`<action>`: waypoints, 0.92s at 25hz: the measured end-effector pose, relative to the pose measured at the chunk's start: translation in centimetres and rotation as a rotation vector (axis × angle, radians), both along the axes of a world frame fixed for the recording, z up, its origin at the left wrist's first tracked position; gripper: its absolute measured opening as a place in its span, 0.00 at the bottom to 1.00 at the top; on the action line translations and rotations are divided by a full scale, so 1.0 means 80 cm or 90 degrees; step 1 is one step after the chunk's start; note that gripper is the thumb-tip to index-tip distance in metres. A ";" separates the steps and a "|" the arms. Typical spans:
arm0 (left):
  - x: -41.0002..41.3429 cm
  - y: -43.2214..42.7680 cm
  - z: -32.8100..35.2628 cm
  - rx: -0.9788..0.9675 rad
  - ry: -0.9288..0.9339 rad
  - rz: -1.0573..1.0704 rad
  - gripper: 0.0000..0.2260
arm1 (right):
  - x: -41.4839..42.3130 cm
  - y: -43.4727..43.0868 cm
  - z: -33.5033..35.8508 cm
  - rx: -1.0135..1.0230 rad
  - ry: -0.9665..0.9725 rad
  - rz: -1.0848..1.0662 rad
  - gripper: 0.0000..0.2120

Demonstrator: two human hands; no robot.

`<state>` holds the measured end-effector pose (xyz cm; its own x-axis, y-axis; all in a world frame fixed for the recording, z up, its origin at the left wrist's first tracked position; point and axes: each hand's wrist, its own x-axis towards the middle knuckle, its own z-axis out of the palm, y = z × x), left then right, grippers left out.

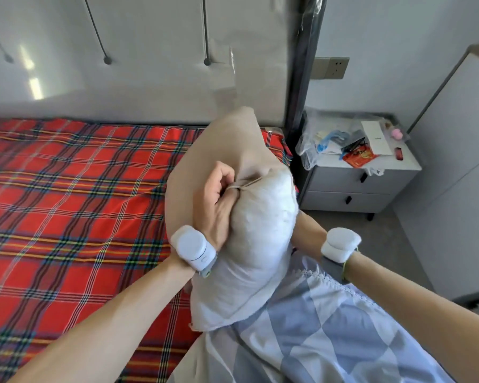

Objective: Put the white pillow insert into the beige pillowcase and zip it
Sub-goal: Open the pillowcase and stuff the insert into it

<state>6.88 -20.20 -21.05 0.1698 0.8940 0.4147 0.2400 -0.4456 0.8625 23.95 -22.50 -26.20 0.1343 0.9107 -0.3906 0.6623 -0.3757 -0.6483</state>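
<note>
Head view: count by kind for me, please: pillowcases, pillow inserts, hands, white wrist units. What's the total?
Beige pillowcase: 1
White pillow insert: 1
Hands: 2, left hand and right hand, its fingers hidden behind the pillow
White wrist units: 2, one on the left wrist, one on the right
Total: 6

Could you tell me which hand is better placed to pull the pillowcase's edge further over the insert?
Left, probably: the left hand pinches the beige pillowcase edge beside the exposed white insert; the right hand is hidden behind them.
</note>
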 end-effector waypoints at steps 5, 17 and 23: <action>0.006 0.045 0.052 0.043 -0.216 0.025 0.06 | -0.018 0.021 0.079 0.402 -0.002 -0.172 0.12; -0.053 0.001 -0.086 0.071 0.688 -0.207 0.09 | 0.019 -0.009 0.002 0.495 -0.369 0.321 0.06; -0.015 -0.020 -0.058 0.115 0.390 -0.082 0.08 | 0.023 -0.027 0.007 0.514 -0.364 0.169 0.09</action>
<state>5.70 -21.81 -25.71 0.5239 0.7759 0.3514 0.5992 -0.6289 0.4953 25.77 -24.63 -25.65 -0.1363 0.9008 0.4122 0.9497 0.2372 -0.2045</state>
